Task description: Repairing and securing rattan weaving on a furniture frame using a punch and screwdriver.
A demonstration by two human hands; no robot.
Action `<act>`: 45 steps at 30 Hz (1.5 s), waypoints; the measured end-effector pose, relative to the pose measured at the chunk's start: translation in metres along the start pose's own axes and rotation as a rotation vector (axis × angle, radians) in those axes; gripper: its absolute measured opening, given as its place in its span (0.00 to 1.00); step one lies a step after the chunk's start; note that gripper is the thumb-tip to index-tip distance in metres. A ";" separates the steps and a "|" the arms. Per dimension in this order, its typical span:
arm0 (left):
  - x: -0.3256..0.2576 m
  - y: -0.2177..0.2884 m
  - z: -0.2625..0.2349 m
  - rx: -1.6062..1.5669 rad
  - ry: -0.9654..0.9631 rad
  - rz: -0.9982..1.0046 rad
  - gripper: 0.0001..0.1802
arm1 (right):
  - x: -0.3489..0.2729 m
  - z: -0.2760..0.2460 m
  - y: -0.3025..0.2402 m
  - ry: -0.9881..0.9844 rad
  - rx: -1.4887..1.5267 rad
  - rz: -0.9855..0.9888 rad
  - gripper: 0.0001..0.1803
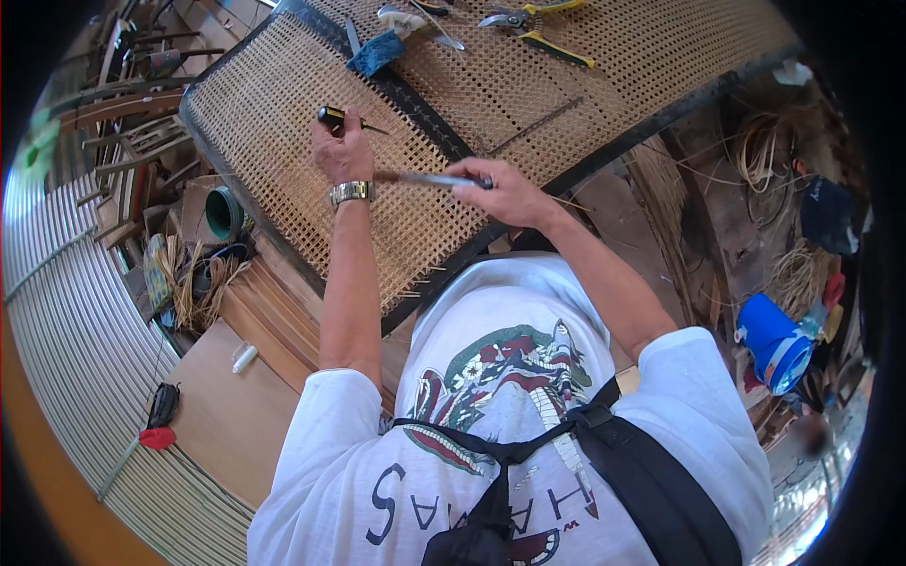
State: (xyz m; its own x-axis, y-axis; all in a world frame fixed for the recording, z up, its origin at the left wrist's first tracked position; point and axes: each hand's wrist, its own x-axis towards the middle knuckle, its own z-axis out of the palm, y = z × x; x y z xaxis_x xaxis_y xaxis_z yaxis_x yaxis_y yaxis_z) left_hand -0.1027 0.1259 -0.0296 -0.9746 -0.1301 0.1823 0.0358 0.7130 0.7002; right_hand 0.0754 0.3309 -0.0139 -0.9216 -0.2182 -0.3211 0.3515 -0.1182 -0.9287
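Note:
My left hand (342, 151), with a metal watch at the wrist, is closed around a black and yellow screwdriver (330, 115). Its thin dark shaft shows to the right of my fingers, above the woven cane panel (274, 123). My right hand (500, 191) grips a long tool (425, 178) with a silver middle, a brownish far end and a dark end by my fingers. Motion blurs this tool, so its kind is unclear. It points left, toward my left wrist. A dark frame strip (415, 108) crosses the panel just beyond my hands.
On the panel's far part lie pruning shears (505, 19), a yellow-handled tool (557, 50), a blue cloth-like piece (376, 53) and a thin dark rod (538, 124). Wooden planks (269, 307) and a green container (224, 212) stand left. A blue bucket (769, 335) and cane coils (760, 156) lie right.

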 end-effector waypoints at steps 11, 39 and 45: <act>0.015 -0.010 0.005 0.026 -0.016 0.001 0.18 | 0.018 0.016 0.013 0.144 0.010 -0.065 0.16; 0.039 0.021 -0.005 0.105 0.015 0.076 0.19 | 0.041 0.005 0.013 -0.007 -0.228 -0.149 0.21; 0.042 0.014 -0.005 0.051 -0.003 0.053 0.19 | 0.036 0.000 0.005 -0.029 -0.141 -0.089 0.20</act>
State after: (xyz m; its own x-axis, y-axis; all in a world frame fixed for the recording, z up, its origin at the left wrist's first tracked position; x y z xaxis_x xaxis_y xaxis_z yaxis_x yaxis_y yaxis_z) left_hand -0.1424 0.1272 -0.0090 -0.9723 -0.0896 0.2160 0.0757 0.7532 0.6534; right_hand 0.0436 0.3219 -0.0301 -0.9422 -0.2410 -0.2330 0.2403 -0.0011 -0.9707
